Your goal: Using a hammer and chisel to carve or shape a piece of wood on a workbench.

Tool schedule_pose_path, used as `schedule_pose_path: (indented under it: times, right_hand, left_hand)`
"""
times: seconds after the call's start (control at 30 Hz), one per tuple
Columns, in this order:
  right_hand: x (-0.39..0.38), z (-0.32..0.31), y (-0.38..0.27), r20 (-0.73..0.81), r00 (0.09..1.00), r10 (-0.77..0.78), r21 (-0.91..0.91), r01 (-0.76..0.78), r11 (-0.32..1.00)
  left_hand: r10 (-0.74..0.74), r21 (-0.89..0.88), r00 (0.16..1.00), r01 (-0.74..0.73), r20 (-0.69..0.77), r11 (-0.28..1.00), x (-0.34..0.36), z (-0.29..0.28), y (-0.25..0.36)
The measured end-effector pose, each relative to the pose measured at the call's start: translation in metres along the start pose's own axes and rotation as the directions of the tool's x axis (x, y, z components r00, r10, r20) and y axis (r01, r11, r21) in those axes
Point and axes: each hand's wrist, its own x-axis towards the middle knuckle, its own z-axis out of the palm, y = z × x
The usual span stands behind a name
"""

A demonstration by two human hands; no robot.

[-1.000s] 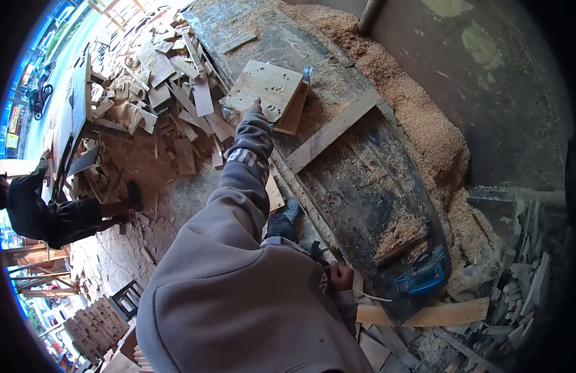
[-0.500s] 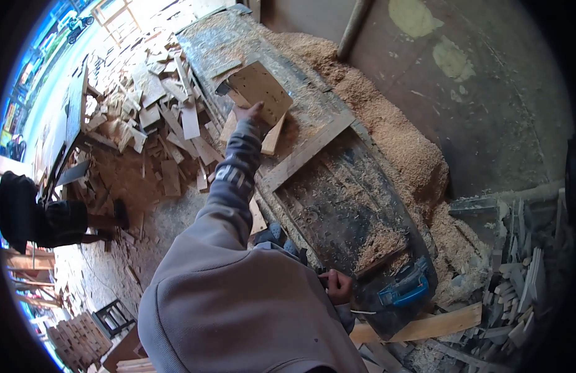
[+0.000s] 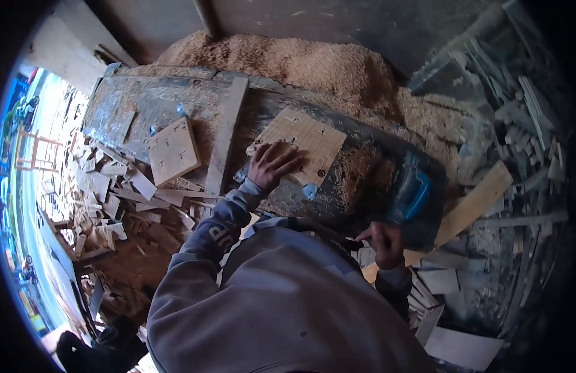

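While your left hand [image 3: 272,165] lies flat, fingers spread, on the square board [image 3: 303,144] at 12 o'clock on the bench [image 3: 145,109], sawdust [image 3: 356,177] underneath may let it skid. Your right hand [image 3: 382,244], at 4 o'clock, pinches something unclear.

There is one view. The camera sits on the person's head and looks down over a grey hoodie [image 3: 281,311] at a long dark table [image 3: 145,112]. The table is near, just past the arms. It runs from far left to near right. The lens is very wide, so straight edges bend and the corners are black. Sawdust [image 3: 288,59] lies far off.
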Motion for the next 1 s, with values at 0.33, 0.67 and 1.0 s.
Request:
schedule_pose_path:
  times: [0.33, 0.67, 1.0]
  right_hand:
    - [0.008, 0.002, 0.022, 0.151, 0.987, 0.048, -0.081, -0.036, 0.996]
    - [0.018, 0.005, 0.023, 0.105, 0.989, 0.099, -0.081, -0.091, 0.993]
    - [0.015, 0.006, 0.033, 0.024, 0.984, 0.174, -0.054, -0.173, 0.984]
  left_hand:
    - [-0.037, -0.105, 0.968, 0.064, 0.246, 0.992, -0.024, 0.069, 0.033]
    - [-0.103, -0.03, 0.953, 0.116, 0.285, 0.993, -0.03, 0.079, 0.032]
    - [-0.169, -0.195, 0.8, 0.335, 0.575, 0.922, 0.079, -0.042, 0.027]
